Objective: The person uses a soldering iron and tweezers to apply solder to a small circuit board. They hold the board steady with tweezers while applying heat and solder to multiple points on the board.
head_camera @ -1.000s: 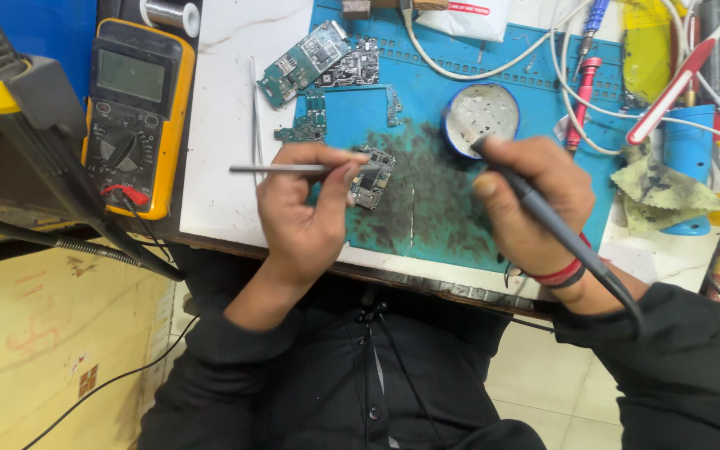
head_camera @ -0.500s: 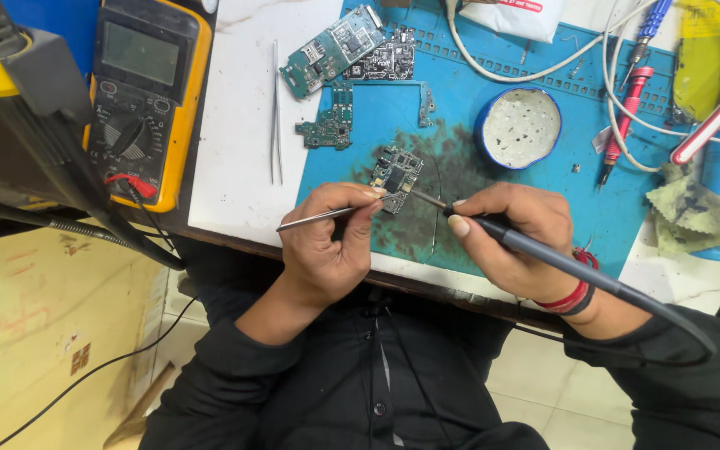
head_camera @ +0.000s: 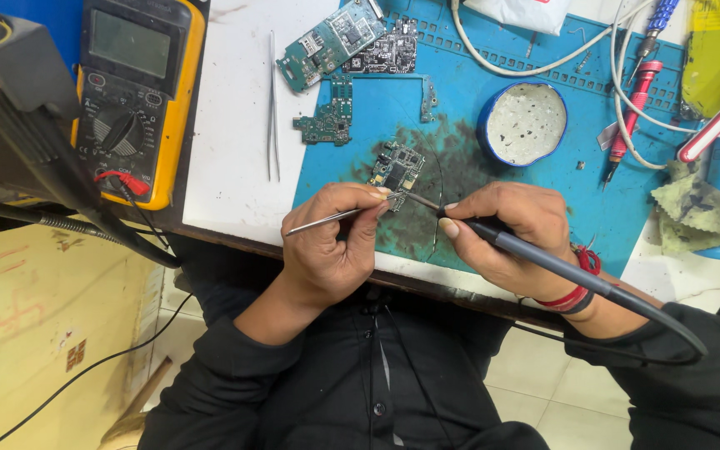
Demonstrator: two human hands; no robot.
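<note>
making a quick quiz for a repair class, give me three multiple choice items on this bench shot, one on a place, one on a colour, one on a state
1. Where does the round tin sit?
A. on the blue mat
B. on the floor
C. on top of the multimeter

2. What colour is the multimeter's casing?
A. green
B. yellow
C. white

3. What is the right hand doing?
A. lying flat and empty
B. gripping the soldering iron, tip toward the small circuit board
C. turning the multimeter dial

Answers:
1 A, the tin rests on the mat, beyond the hands.
2 B, a yellow shell frames the dark face.
3 B, its fingers close round the iron, while the left hand holds tweezers at the same board.
</note>
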